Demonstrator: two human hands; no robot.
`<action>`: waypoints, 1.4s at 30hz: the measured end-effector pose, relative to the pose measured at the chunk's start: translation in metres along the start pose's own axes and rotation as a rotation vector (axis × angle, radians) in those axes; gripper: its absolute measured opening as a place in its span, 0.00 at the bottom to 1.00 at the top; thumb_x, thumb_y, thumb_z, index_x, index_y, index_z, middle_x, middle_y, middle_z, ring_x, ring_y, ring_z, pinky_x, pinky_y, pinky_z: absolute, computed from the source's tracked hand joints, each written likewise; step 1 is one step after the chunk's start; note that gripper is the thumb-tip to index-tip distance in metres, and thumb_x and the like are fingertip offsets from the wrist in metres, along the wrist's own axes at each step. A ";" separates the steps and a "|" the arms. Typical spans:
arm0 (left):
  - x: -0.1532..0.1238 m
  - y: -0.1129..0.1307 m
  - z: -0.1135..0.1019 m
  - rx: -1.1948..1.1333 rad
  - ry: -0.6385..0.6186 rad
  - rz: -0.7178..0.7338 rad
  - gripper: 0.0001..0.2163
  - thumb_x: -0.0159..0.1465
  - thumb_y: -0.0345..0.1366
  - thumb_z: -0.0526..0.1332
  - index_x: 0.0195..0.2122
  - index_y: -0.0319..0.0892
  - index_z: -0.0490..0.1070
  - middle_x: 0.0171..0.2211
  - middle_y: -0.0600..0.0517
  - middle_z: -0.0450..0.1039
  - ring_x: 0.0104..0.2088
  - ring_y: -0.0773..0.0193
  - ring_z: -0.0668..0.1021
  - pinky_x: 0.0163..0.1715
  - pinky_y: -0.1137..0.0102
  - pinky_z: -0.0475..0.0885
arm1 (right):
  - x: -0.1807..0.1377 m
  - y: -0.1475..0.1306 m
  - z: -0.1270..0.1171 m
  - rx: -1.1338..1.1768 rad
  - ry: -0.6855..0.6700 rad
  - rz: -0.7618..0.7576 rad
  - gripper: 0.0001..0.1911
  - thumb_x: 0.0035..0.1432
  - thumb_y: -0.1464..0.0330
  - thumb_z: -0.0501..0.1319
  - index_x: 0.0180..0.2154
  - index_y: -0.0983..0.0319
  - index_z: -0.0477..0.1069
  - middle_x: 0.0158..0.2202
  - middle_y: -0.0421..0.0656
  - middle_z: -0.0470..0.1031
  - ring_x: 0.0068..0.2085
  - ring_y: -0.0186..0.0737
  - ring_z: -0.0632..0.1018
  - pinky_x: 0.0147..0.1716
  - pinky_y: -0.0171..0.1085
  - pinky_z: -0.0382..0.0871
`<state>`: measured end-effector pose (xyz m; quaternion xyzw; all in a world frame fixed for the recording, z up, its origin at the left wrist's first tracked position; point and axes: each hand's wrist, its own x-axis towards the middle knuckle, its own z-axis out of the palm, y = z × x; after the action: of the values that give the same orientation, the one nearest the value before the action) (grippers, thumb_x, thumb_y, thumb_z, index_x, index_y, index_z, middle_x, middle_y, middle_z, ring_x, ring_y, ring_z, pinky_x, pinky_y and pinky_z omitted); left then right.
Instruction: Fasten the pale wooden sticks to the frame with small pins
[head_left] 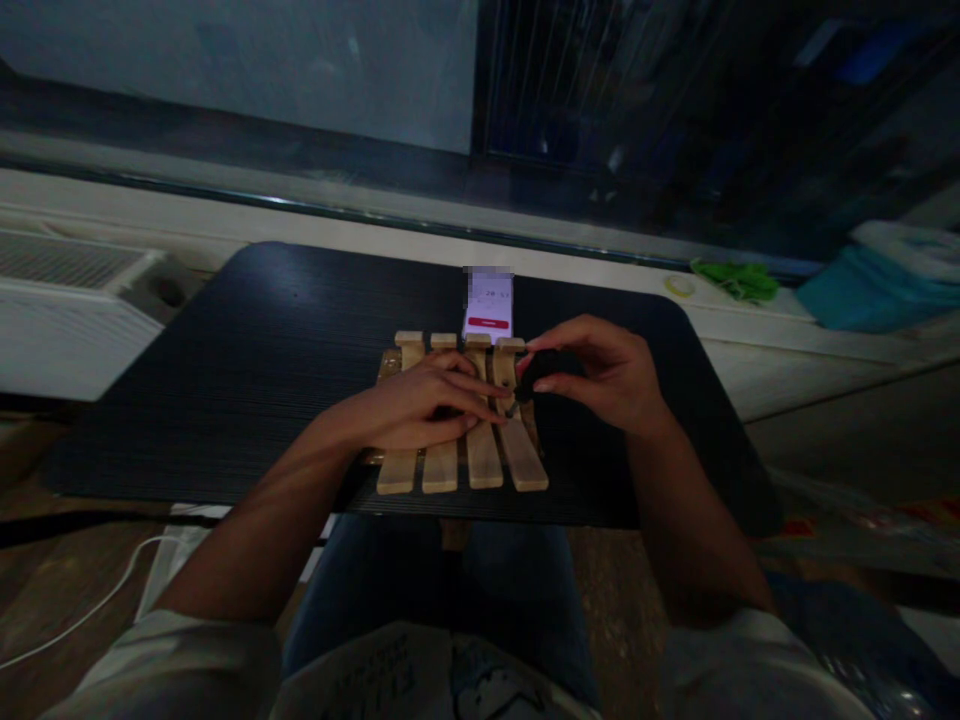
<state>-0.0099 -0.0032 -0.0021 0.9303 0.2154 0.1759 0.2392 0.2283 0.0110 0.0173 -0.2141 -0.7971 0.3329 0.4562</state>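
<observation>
A small wooden slatted piece (486,460) lies on the dark table, its several pale slats side by side over darker crosswise wood. My left hand (431,400) rests flat across the slats with fingers stretched toward the right, the tips beside a small dark metal tip on the rightmost slat. Closed around a black-handled screwdriver (551,368), my right hand (607,370) is at the right edge of the slats. The screwdriver points down and left to that slat. Whether its tip sits in a screw is too small to tell.
Behind the slats a lit phone (489,305) stands on the black table (300,340). Along the windowsill are a tape roll (679,286), a green bundle (739,280) and a teal bag (862,285). A white radiator (75,310) is at left, with a white cable (97,610) below.
</observation>
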 end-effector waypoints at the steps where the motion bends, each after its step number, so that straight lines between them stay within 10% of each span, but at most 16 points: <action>1: 0.000 0.000 0.000 -0.002 0.004 0.006 0.17 0.62 0.27 0.56 0.48 0.49 0.76 0.52 0.54 0.73 0.48 0.57 0.70 0.51 0.60 0.62 | 0.000 0.000 0.001 -0.009 0.003 0.002 0.16 0.47 0.67 0.71 0.40 0.57 0.75 0.30 0.36 0.75 0.33 0.33 0.78 0.35 0.35 0.73; 21: 0.000 0.001 0.000 0.013 -0.005 -0.014 0.16 0.62 0.28 0.57 0.47 0.49 0.76 0.52 0.54 0.74 0.50 0.56 0.70 0.51 0.59 0.63 | 0.002 -0.005 -0.005 0.020 -0.164 -0.025 0.15 0.59 0.71 0.61 0.49 0.57 0.72 0.46 0.42 0.79 0.48 0.37 0.78 0.47 0.40 0.73; 42: 0.000 0.000 0.001 0.000 -0.005 -0.016 0.17 0.62 0.27 0.56 0.49 0.51 0.75 0.53 0.55 0.73 0.49 0.57 0.69 0.52 0.60 0.62 | -0.002 -0.004 0.000 -0.017 -0.019 0.040 0.16 0.47 0.66 0.70 0.40 0.59 0.73 0.32 0.37 0.75 0.34 0.32 0.78 0.36 0.34 0.73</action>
<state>-0.0098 -0.0035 -0.0026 0.9290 0.2220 0.1716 0.2413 0.2298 0.0067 0.0189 -0.2306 -0.7997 0.3371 0.4400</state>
